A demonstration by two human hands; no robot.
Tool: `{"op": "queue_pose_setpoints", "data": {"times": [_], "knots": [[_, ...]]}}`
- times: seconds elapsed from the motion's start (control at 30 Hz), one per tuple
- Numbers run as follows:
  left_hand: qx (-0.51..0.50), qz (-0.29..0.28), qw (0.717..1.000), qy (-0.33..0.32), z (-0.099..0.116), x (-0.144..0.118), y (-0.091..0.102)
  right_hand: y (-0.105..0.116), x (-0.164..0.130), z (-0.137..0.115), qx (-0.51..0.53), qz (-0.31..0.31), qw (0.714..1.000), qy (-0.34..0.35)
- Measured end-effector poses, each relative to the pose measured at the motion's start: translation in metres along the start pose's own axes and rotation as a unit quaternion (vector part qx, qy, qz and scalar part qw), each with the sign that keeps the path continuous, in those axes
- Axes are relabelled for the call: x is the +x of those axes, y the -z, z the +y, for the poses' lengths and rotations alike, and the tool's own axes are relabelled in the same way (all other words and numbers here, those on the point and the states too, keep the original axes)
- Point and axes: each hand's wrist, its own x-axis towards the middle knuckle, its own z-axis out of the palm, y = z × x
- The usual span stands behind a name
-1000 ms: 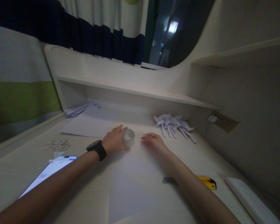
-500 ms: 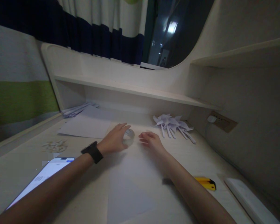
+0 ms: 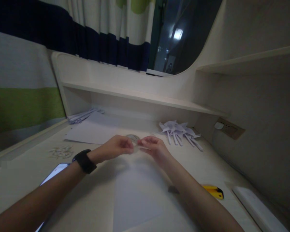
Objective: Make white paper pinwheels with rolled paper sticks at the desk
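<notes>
A roll of clear tape (image 3: pixel 132 137) shows just behind my fingertips; whether it rests on the desk or is held I cannot tell. My left hand (image 3: pixel 119 145), with a black watch on the wrist, is closed in a pinch beside it. Facing it, my right hand (image 3: pixel 152 146) is pinched too, its fingertips close to the left ones. A faint, see-through piece of the tape seems to span the small gap between them. Below the hands a white paper sheet (image 3: pixel 135 199) lies flat on the desk.
Paper pinwheels (image 3: pixel 177 129) lie at the back right. More paper (image 3: pixel 94 127) and rolled paper sticks (image 3: pixel 83 116) are at the back left. Small white pieces (image 3: pixel 61 151) and a phone (image 3: pixel 54 172) lie left. A yellow-and-black cutter (image 3: pixel 214 191) is partly behind my right forearm.
My left hand has gone from spread around the tape roll to a closed pinch. My right hand has come closer to it, so the fingertips nearly meet.
</notes>
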Motion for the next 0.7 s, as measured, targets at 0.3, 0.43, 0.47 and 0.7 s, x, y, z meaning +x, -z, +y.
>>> {"op": "queue_pose_setpoints", "data": {"times": [0.3, 0.43, 0.47, 0.7], "knots": [[-0.136, -0.046, 0.986, 0.090, 0.005, -0.015, 0.020, 0.019, -0.002, -0.015, 0.056, -0.099, 0.994, 0.004], [-0.276, -0.028, 0.951, 0.136, -0.002, -0.020, 0.021, 0.019, 0.001, -0.023, -0.010, -0.048, 0.998, 0.049], [-0.296, -0.024, 0.944, 0.144, -0.004, -0.021, 0.021, 0.018, 0.002, -0.025, -0.026, -0.023, 0.997, 0.063], [-0.339, 0.003, 0.928, 0.155, 0.005, -0.018, 0.015, 0.011, -0.004, -0.030, -0.207, 0.121, 0.946, 0.219]]}}
